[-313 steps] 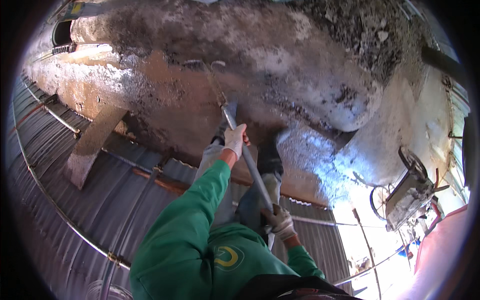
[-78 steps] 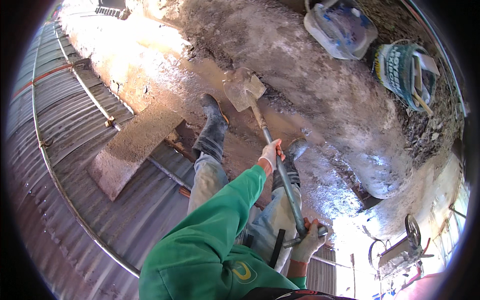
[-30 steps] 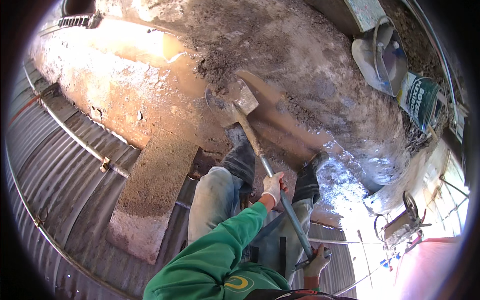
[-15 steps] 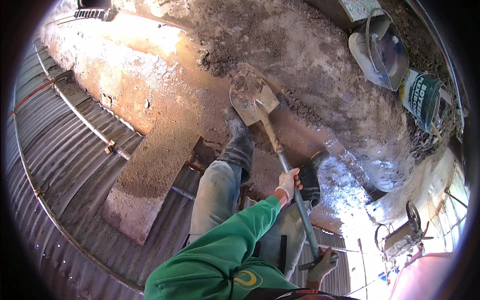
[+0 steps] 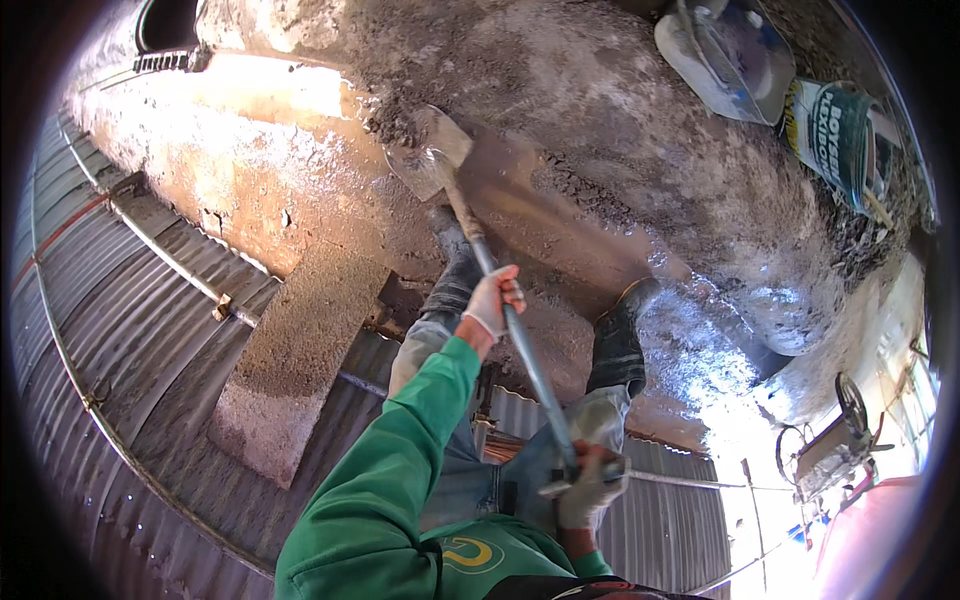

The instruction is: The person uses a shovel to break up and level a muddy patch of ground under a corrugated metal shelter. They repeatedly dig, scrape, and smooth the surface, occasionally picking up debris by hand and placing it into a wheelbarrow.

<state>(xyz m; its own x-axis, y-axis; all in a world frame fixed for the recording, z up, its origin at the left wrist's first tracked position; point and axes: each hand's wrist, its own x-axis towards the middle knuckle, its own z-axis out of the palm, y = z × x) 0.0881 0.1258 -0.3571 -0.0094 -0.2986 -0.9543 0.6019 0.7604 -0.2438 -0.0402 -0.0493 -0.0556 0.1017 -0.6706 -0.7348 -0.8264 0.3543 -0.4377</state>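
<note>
My left hand [image 5: 492, 302], in a pale glove with bare fingertips, wraps round the middle of a long-handled shovel's [image 5: 532, 362] grey shaft. Lower down, close to my body, my right hand [image 5: 592, 492] in a similar glove is closed on the crossbar grip at the shaft's end. The shovel's metal blade [image 5: 425, 165] rests low over the wet brown ground, its tip against a clump of dark mud [image 5: 392, 122]. My dark rubber boots [image 5: 618, 345] stand on either side of the shaft, the left one just behind the blade.
A gritty board [image 5: 300, 370] lies at left over corrugated metal sheeting [image 5: 130, 370] with pipes across it. A cut plastic container [image 5: 720, 60] and a green-and-white bucket [image 5: 840, 140] stand at far right. A wheelbarrow [image 5: 825, 450] is at right. Shallow muddy water [image 5: 250, 130] lies ahead left.
Both hands and the shovel have shifted left and forward. The blade has slid farther away from me, up to the clump of mud. My grip stays on the shaft and crossbar.
</note>
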